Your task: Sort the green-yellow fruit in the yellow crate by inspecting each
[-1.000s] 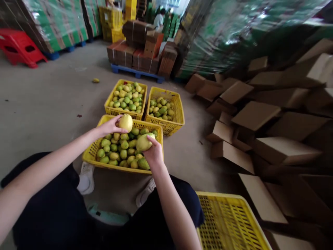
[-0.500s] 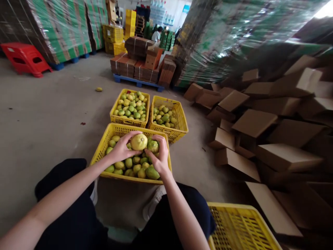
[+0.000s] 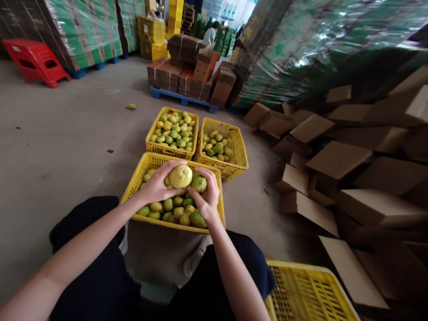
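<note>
My left hand (image 3: 159, 183) is closed around a pale yellow lemon (image 3: 180, 176), its stem end facing me. Beside it, my right hand (image 3: 209, 199) grips a greener lemon (image 3: 199, 183) between thumb and fingers. Both fruits are held close together over the near yellow crate (image 3: 133, 183). Many green and yellow lemons (image 3: 185, 218) lie inside that crate, partly hidden by my hands and forearms.
Behind stand a full crate of lemons (image 3: 195, 138) and a partly filled crate (image 3: 241, 147). Another yellow crate (image 3: 312, 290) is by my right knee. Cardboard boxes (image 3: 339, 159) pile up at right. A red stool (image 3: 36, 60), a loose lemon (image 3: 131, 106) and a loaded blue pallet (image 3: 183, 100) are farther off.
The view has shifted slightly, so the crates appear a little higher and further right. Both hands still hold the same lemons; the yellow one looks slightly turned.
</note>
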A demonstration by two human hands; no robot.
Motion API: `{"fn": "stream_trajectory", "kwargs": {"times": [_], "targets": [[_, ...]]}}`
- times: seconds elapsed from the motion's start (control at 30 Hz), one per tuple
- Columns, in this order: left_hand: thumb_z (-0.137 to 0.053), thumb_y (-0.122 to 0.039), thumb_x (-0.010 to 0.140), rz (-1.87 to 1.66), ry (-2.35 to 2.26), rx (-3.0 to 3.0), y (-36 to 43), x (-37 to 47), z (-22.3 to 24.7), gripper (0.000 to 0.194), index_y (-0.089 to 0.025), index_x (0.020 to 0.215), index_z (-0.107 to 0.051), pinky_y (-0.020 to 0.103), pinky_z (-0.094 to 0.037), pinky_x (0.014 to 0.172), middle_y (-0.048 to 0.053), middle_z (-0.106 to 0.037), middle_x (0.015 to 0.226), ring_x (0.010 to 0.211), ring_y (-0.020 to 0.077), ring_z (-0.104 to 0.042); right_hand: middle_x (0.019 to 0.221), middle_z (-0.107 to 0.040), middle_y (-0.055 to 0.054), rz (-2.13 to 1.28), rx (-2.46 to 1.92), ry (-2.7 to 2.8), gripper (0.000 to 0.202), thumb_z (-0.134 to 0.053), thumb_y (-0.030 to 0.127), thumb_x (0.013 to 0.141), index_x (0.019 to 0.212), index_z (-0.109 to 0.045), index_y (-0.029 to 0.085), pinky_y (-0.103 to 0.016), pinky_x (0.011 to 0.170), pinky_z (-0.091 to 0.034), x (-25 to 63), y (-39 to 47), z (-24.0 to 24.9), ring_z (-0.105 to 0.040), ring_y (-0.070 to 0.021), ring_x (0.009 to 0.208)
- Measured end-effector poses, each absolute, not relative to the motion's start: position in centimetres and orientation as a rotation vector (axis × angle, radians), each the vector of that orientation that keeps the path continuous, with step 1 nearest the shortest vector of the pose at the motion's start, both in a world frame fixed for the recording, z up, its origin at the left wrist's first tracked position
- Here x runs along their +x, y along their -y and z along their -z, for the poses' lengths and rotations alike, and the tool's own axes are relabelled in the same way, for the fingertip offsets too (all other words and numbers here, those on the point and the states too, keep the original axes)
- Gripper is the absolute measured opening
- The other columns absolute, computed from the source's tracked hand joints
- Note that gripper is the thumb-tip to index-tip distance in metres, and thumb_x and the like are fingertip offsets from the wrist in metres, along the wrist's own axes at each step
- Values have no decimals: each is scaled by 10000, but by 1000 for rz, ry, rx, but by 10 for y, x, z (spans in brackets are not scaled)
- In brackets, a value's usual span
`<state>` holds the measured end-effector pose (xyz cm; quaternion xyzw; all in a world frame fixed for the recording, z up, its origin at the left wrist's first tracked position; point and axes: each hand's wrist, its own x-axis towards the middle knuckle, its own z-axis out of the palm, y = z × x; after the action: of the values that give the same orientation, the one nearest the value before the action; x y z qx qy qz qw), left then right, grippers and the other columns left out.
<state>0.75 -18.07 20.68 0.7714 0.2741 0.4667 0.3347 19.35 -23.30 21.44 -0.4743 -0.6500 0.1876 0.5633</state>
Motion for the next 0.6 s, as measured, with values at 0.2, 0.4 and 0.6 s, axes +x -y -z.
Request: {"fn": "stream_trajectory", "kwargs": {"times": [0.2, 0.4, 0.6], "targets": [[-692, -584, 785, -895, -1071, 1276, 175, 12, -203, 551, -164, 1138, -650, 269, -556, 706, 82, -721, 1058, 950, 237, -687, 871, -708, -20, -1502, -1147, 617, 317, -670, 241, 632, 942, -600, 248, -465, 845, -573, 174, 214, -207, -686, -293, 929], [-651, -486, 826, -845, -1104, 636, 170, 22, -204, 377, -153, 1004, -666, 207, -443, 409, 17, -661, 684, 509, 128, -587, 815, -708, -8, -1734, -1047, 386, 280, -673, 199, 667, 936, -605, 235, -408, 733, -598, 180, 201, -205, -708, -269, 880], [-630, -454, 867, -865, -1044, 498, 168, 23, -213, 317, -147, 942, -651, 184, -425, 358, 7, -632, 603, 427, 113, -562, 759, -687, -40, -1885, -1101, 292, 158, -626, 324, 803, 908, -601, 208, -370, 589, -571, 180, 196, -206, -664, -234, 692]]}}
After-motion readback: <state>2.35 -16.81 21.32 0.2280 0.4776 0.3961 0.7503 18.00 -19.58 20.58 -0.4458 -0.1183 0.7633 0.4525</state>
